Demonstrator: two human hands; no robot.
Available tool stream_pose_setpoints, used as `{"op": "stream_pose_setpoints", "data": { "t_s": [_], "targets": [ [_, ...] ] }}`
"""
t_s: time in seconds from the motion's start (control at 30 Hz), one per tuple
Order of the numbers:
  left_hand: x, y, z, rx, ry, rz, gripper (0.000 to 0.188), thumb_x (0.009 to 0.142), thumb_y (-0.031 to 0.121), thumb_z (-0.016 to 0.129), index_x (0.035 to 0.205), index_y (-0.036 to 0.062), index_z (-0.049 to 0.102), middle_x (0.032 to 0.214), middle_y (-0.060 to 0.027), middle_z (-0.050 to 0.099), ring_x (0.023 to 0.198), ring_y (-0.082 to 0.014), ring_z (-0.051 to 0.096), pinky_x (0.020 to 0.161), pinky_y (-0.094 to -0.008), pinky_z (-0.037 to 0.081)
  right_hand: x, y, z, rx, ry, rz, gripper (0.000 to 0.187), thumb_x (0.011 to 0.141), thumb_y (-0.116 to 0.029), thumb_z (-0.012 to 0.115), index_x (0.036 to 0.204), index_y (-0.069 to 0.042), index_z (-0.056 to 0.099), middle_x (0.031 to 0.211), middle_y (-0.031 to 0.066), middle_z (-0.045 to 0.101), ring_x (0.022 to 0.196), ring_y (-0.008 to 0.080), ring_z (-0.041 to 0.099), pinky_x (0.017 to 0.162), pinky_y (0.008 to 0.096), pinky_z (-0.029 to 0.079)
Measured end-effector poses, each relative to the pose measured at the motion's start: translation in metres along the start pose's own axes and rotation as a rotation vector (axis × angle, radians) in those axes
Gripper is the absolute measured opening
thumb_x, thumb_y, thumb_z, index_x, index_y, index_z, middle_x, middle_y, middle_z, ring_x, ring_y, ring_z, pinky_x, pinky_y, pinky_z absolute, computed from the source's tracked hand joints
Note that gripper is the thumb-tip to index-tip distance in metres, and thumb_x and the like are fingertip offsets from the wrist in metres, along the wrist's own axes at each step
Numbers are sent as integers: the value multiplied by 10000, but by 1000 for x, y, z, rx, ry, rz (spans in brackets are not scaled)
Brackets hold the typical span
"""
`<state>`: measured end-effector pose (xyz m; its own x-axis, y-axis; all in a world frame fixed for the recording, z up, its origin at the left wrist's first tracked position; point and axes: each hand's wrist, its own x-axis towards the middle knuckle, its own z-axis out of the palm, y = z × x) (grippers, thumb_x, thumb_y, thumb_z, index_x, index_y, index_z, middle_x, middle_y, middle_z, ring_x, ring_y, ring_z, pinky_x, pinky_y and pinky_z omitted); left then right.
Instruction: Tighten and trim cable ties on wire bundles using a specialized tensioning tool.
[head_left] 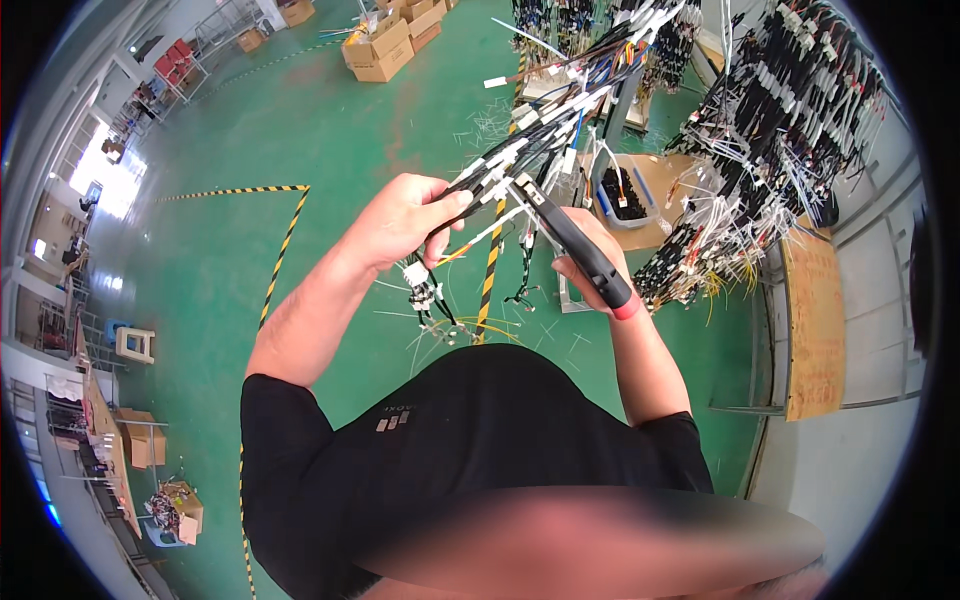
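One wire bundle (540, 140), one black tool at its side

The wire bundle slants above the floor in front of the person's chest, its wires too many to count. The left hand (405, 215) pinches it between thumb and fingers; the right hand (604, 240) wraps the red-ended black tool, whose tip overlaps the bundle in view, though contact is unclear. The step in hand appears to be working the tool on the bundle; the next move probably calls for a firm left grip and a tip well aligned among the wires. Farther out come one tub (655, 215) of small dark parts, countless wires in a hanging mass (780, 110) at right, and one pale stool (135, 346) far left on the green floor (190, 270).
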<state>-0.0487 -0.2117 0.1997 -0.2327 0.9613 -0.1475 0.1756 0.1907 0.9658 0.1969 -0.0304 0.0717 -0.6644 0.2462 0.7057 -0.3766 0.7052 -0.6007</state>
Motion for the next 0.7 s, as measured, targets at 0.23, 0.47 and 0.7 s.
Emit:
{"op": "stream_pose_setpoints", "data": {
  "t_s": [0.23, 0.47, 0.7],
  "targets": [
    [2, 2, 1, 12, 54, 9, 343, 1066, 269, 678, 878, -16, 651, 566, 0, 574, 439, -72, 517, 430, -270, 433, 5, -12, -8, 121, -74, 72, 434, 912, -125, 782, 1316, -10, 671, 1256, 170, 701, 1134, 369, 672, 1009, 433, 529],
    [-2, -2, 5, 11, 58, 64, 331, 1066, 260, 683, 871, -6, 652, 564, 6, 566, 444, -59, 507, 427, -262, 418, 6, -22, -13, 98, -98, 35, 400, 922, -132, 779, 1294, -26, 678, 1244, 144, 711, 1122, 355, 680, 989, 429, 539],
    [-3, 0, 3, 18, 11, 83, 316, 1087, 230, 651, 874, -4, 653, 559, -3, 576, 434, -60, 500, 420, -261, 409, 6, -25, -14, 63, -85, 58, 433, 914, -154, 800, 1306, -26, 669, 1229, 145, 711, 1103, 362, 677, 985, 438, 541]
  ]
}}
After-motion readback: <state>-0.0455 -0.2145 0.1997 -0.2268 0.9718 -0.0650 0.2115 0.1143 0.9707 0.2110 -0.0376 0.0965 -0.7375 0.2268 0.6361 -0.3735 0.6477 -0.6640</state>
